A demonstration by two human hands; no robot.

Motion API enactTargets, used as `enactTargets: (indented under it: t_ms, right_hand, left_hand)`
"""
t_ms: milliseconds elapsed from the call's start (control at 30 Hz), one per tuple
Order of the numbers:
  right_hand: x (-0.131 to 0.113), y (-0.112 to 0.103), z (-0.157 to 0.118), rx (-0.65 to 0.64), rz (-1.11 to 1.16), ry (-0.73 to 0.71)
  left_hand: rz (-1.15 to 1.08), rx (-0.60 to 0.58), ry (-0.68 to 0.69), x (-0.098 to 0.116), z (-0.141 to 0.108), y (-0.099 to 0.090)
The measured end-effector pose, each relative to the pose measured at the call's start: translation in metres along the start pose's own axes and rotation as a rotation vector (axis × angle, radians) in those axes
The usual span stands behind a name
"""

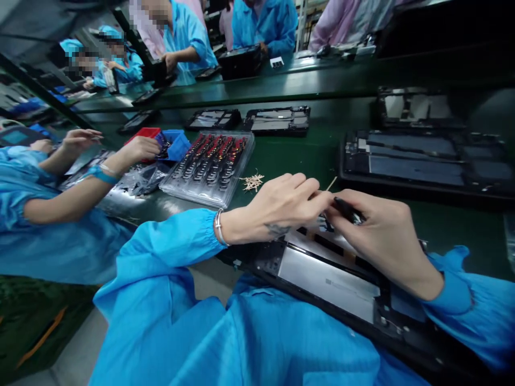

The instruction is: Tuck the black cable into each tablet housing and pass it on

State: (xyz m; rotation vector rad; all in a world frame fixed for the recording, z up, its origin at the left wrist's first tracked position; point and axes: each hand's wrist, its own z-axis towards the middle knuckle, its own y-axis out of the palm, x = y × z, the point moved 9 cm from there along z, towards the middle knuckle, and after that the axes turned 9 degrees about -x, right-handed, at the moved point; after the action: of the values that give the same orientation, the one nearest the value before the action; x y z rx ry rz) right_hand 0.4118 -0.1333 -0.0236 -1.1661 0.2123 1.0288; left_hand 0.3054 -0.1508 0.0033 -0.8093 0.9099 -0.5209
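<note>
My left hand (287,201) is closed in a pinch, its fingertips meeting those of my right hand. A thin pale strip (332,184) sticks up at the left fingertips and seems pinched there. My right hand (378,230) is closed around a slim black tool (349,210), whose tip is hidden by the fingers. Both hands are above an opened flat device (330,276) with a dark frame and silver battery panels. It lies tilted at the bench edge, over my lap. Left of my left hand is a small pile of pale strips (252,182).
A clear tray (209,166) holds rows of small black-and-red parts. Beyond it stand a blue bin (177,145) and a red bin (147,134). More opened devices (426,161) lie on the green bench. At left, a co-worker's hand (140,150) reaches near the bins.
</note>
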Motion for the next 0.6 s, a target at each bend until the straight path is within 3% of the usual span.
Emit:
enactTargets:
  t_ms: [100, 233, 367, 467, 533, 600]
  right_hand:
    - [0.012, -0.003, 0.001, 0.001, 0.086, 0.114]
    - [0.027, -0.009, 0.003, 0.030, 0.230, 0.278]
    - [0.035, -0.004, 0.002, 0.014, 0.350, 0.370]
    - [0.039, 0.003, 0.000, 0.015, 0.461, 0.418]
    - [0.039, 0.008, -0.002, 0.014, 0.534, 0.421]
    - [0.038, 0.012, -0.002, 0.016, 0.587, 0.419]
  left_hand:
    - [-0.040, -0.171, -0.114, -0.034, -0.003, 0.023]
    - [-0.123, -0.527, -0.307, -0.091, -0.023, 0.074]
    - [-0.183, -0.763, -0.276, -0.105, -0.046, 0.106]
    - [-0.092, -0.693, -0.281, -0.100, -0.044, 0.098]
    - [-0.169, -0.484, -0.324, -0.091, -0.031, 0.080]
    - [-0.496, -0.261, -0.345, -0.078, -0.018, 0.066]
